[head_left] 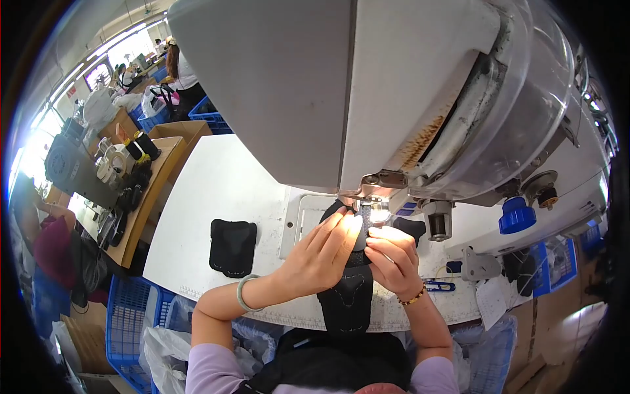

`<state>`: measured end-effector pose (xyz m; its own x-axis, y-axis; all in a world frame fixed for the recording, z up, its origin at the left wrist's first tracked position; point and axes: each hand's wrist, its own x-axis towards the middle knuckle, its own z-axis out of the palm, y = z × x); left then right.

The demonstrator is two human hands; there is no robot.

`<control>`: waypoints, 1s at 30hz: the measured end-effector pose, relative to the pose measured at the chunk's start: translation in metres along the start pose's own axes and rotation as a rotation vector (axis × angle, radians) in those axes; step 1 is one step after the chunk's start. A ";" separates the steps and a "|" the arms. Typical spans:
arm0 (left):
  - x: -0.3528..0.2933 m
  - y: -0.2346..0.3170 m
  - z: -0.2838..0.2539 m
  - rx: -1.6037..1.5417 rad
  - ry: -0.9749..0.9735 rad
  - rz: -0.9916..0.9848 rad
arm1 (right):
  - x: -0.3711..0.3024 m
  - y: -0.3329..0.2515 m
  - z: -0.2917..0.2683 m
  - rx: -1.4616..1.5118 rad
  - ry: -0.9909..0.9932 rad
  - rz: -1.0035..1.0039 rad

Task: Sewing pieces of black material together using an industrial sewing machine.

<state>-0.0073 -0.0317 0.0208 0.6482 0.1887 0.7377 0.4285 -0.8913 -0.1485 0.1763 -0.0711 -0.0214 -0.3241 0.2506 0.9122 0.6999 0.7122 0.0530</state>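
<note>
Under the sewing machine's lit needle area [374, 205] lies a black fabric piece [338, 209] with a dark grey strip [366, 220] along it. My left hand [321, 253] presses its fingers together on this piece, tips close to the presser foot; its thumb is hidden. On the other side of the strip, my right hand [394, 259] pinches the edge between thumb and forefinger. Below both hands, a black padded piece with pale stitch marks [346, 299] hangs toward the table's front edge. A similar black padded piece [233, 247] lies flat to the left.
The machine head [308, 92] looms above my hands. Blue-handled thread snips [438, 286] and a paper tag [492, 302] are at the right. A blue crate [131, 325] stands lower left, beside plastic bags [167, 354]. Thread spools [146, 144] stand on a neighbouring table; people work beyond.
</note>
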 end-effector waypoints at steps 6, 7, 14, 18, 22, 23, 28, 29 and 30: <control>-0.009 -0.007 0.020 -0.083 0.121 -0.017 | 0.003 0.005 -0.004 0.013 -0.073 0.016; -0.011 -0.009 0.023 -0.081 0.117 -0.018 | 0.002 0.005 -0.003 0.015 -0.071 0.017; -0.011 -0.021 0.031 -0.116 0.120 0.011 | 0.003 0.010 0.000 -0.001 -0.083 0.100; -0.014 -0.029 0.035 -0.190 0.121 -0.017 | 0.012 0.010 0.000 0.034 -0.094 0.122; -0.012 -0.037 0.039 -0.227 0.170 -0.028 | 0.014 0.007 0.001 0.020 -0.133 0.136; -0.012 -0.038 0.040 -0.225 0.173 -0.027 | 0.013 0.004 0.002 0.015 -0.146 0.209; -0.017 -0.042 0.047 -0.179 0.163 -0.073 | 0.010 -0.001 0.004 -0.103 -0.148 0.289; -0.019 -0.044 0.046 -0.185 0.161 -0.069 | 0.013 -0.002 0.004 -0.193 -0.132 0.225; -0.018 -0.046 0.039 -0.245 0.099 -0.080 | 0.015 -0.003 0.005 -0.278 -0.114 0.160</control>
<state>-0.0145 0.0221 -0.0110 0.5485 0.2319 0.8033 0.3027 -0.9507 0.0678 0.1660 -0.0661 -0.0097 -0.2547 0.4276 0.8673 0.8892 0.4560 0.0364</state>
